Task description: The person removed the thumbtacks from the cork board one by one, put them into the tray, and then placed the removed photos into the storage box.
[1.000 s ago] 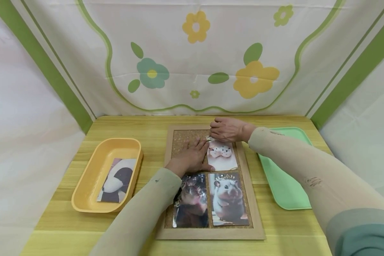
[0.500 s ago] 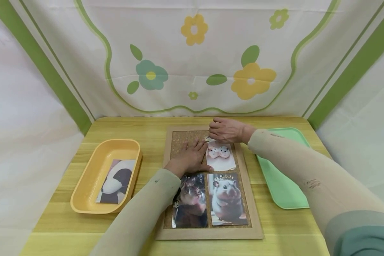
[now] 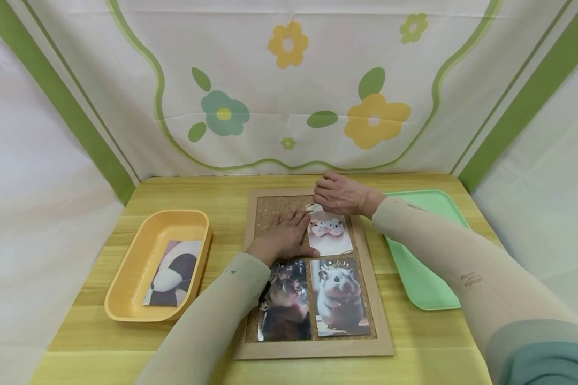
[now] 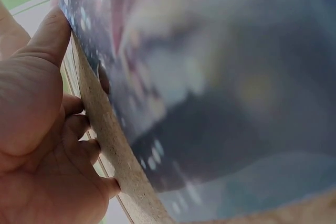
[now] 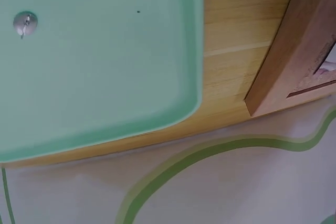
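Observation:
My left hand (image 3: 285, 236) lies with its fingers spread on the cork board (image 3: 273, 207), touching the left edge of a photo of two white, round-faced animals (image 3: 331, 240). Curled fingers of my right hand (image 3: 339, 195) rest at that photo's top edge; what lies under the fingertips is hidden. Below are a dark animal photo (image 3: 285, 315) and a white hamster photo (image 3: 343, 305), each with a small pin at its top. In the left wrist view the dark photo (image 4: 236, 129) looms large beside my left hand (image 4: 47, 119).
An orange tray (image 3: 120, 283) at left holds a panda-like photo (image 3: 173, 272). At right lies a green tray (image 3: 428, 283); the right wrist view shows a metal thumbtack (image 5: 25, 23) in it. A flowered cloth (image 3: 289, 96) hangs behind the table.
Both hands keep nearly the same places on the board. The right hand has shifted very slightly upward at the photo's top edge; the whole view has drifted a little.

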The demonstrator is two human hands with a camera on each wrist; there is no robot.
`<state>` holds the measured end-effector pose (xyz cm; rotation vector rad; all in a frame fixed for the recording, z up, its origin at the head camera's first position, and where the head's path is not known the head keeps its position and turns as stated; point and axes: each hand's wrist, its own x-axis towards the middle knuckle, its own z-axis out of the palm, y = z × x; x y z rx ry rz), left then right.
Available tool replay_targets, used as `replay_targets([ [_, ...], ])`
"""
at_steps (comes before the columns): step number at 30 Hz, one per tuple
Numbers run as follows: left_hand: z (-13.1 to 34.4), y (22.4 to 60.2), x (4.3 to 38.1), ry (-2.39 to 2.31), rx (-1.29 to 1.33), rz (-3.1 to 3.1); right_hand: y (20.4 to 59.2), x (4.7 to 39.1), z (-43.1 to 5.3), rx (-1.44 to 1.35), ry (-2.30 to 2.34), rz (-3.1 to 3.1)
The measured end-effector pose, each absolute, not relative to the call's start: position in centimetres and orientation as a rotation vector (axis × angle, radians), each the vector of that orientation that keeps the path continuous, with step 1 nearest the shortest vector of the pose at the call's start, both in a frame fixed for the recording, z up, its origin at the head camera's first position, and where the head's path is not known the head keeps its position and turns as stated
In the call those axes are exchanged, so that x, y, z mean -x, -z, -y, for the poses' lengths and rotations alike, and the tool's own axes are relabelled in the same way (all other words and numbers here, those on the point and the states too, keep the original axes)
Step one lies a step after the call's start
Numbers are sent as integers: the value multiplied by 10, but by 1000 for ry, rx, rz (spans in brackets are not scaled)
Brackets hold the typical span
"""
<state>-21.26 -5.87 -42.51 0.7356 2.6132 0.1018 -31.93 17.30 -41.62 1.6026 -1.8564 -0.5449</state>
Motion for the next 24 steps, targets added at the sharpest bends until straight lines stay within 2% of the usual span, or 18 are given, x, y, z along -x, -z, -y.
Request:
replay_targets([
  [24,58,422,211,-176,-726,-2609,414,290,-210,-1170,255,1955],
])
